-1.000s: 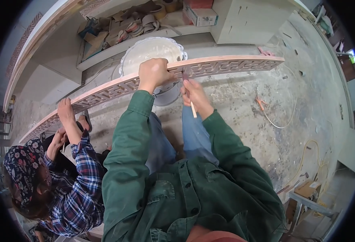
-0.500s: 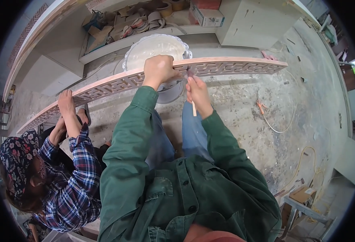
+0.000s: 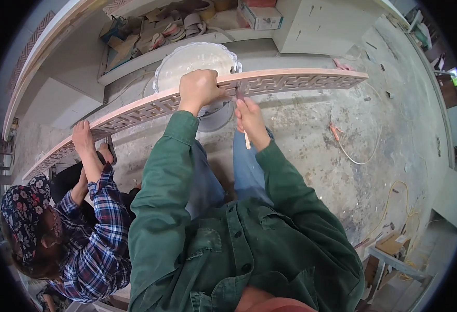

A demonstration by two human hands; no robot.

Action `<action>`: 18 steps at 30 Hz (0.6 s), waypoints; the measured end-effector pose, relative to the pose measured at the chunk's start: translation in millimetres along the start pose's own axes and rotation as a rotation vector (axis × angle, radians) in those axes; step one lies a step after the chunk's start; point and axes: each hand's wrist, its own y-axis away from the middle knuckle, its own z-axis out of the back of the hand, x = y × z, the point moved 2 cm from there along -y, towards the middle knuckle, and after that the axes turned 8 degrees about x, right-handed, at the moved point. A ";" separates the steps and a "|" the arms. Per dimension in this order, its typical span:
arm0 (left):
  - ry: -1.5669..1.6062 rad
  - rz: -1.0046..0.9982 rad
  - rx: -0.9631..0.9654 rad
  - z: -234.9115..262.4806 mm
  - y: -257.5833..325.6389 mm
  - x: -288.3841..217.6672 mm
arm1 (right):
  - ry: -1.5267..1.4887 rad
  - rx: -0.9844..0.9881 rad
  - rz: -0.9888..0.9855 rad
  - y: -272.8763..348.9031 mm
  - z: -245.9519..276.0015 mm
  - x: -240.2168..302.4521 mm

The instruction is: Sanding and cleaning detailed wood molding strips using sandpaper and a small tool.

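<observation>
My left hand (image 3: 200,89) stays clamped on the long pink fretwork moulding strip (image 3: 291,82); right-hand fingers (image 3: 246,112), pinching a thin wooden-handled brush (image 3: 246,136), have crept up beneath it.

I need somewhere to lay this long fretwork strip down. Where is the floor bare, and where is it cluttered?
The widest bare concrete floor lies right of the right hand, between the patterned strip and the orange-handled tool with its cord. Crowded: the round white basin under the left hand, the shelf of scraps, and the co-worker on the left.
</observation>
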 end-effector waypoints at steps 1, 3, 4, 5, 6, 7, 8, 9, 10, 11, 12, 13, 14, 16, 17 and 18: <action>0.000 0.004 0.011 1.1 1.1 -0.8 | -0.053 0.016 -0.015 2.1 0.3 -3.1; -0.005 0.009 0.017 -1.1 0.3 1.9 | -0.042 0.004 -0.050 25.3 1.1 -12.9; 0.004 0.011 0.011 -4.5 -0.4 5.0 | -0.028 -0.008 -0.085 38.9 0.6 -16.8; 0.012 0.012 0.005 -7.0 -1.8 9.2 | -0.081 0.002 -0.083 46.9 1.2 -22.0; 0.010 0.008 0.003 -6.0 -4.8 8.0 | -0.082 0.001 -0.078 43.7 2.4 -15.2; -0.001 0.008 -0.003 -7.3 -3.6 6.5 | -0.093 0.017 -0.103 41.8 1.5 -7.2; -0.013 0.007 -0.009 -8.5 -2.7 5.4 | -0.105 0.034 -0.127 36.1 2.2 -1.8; -0.017 -0.014 -0.010 -4.5 -0.8 1.2 | -0.150 0.045 -0.140 22.8 4.4 2.7; -0.022 -0.022 -0.001 -2.4 -0.6 -0.5 | -0.196 0.065 -0.148 2.9 4.0 9.1; -0.017 -0.013 -0.001 -2.4 -2.3 -1.0 | -0.180 0.050 -0.187 -8.4 3.4 14.8; -0.014 0.005 -0.004 -2.3 -2.7 0.4 | -0.187 0.050 -0.187 -7.5 4.4 12.3; -0.020 0.004 -0.001 -3.0 -1.6 1.3 | -0.200 0.078 -0.177 -5.8 6.2 9.7; -0.009 0.004 0.012 -4.5 0.0 2.3 | -0.213 0.105 -0.166 -3.6 7.6 7.7; -0.006 0.015 0.015 -2.3 -1.6 2.4 | -0.268 0.119 -0.177 21.5 5.0 -2.7; -0.016 0.012 0.021 -2.2 -0.4 -1.3 | -0.274 0.118 -0.185 35.0 5.3 -7.9; -0.018 -0.005 -0.011 -3.9 1.7 -3.6 | -0.277 0.117 -0.181 37.4 3.6 -8.2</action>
